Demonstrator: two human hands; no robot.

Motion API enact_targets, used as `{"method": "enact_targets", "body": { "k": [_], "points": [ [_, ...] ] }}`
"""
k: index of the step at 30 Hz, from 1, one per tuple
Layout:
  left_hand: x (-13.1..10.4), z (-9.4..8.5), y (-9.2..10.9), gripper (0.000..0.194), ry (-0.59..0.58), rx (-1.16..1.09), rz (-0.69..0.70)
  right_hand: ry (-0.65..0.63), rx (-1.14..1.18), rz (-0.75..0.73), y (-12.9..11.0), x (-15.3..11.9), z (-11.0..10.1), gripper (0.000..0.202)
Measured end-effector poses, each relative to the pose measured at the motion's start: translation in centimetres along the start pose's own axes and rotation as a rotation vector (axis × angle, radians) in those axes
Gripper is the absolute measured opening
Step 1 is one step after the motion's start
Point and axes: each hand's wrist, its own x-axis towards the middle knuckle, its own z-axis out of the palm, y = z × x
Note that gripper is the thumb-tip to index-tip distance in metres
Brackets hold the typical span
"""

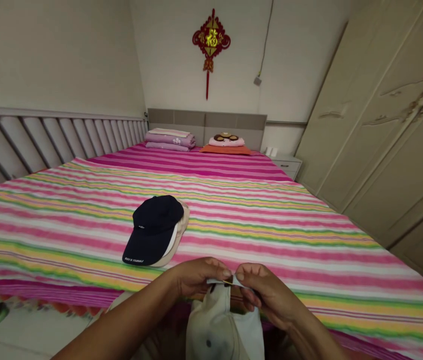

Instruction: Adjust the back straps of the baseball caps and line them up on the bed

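Observation:
Close in front of me is a pale baseball cap [211, 325], its back opening and strap facing up. My left hand [199, 274] pinches one end of the strap [237, 281] between thumb and fingers. On the other end, my right hand [260, 287] is closed, thumb on top and fingers curled under. The two thumbs nearly meet at the strap's middle. A dark navy cap [156, 225] lies on the bed, stacked over a beige cap [184, 220] that shows only along its edge. The lower part of the pale cap runs out of view.
A striped sheet [271, 210] covers the bed. Folded purple bedding [169, 141] and a pink-and-orange pile [226, 145] lie by the headboard [234, 122]. A railing [64, 137] runs along the left; a wardrobe [384, 125] and small nightstand [288, 165] stand right.

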Motion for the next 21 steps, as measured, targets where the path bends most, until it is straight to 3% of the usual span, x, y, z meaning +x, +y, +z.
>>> {"method": "enact_targets", "body": {
  "k": [12, 17, 21],
  "points": [
    [-1.1, 0.6, -0.9, 0.021, 0.052, -0.089, 0.196, -0.054, 0.075, -0.012, -0.8, 0.1, 0.7, 0.023],
    [-1.3, 0.5, -0.3, 0.020, 0.034, -0.212, 0.257, -0.154, -0.017, 0.052, -1.0, 0.2, -0.7, 0.033],
    [-1.5, -0.1, 0.4, 0.020, 0.083, -0.245, 0.333, -0.157, -0.052, 0.085, -0.3, -0.2, -2.1, 0.036]
  ]
}}
